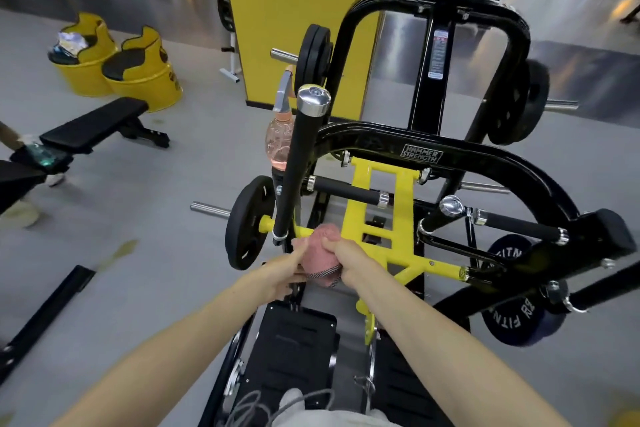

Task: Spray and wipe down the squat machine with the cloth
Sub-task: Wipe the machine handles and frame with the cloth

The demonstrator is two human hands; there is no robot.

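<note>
Head: left hand (286, 271) — cloth (320, 248) — right hand (350, 260)

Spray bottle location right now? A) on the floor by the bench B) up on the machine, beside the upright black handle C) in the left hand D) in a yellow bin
B: the spray bottle sits on the squat machine beside the upright black handle, while the left hand and right hand grip the pink cloth.
</note>
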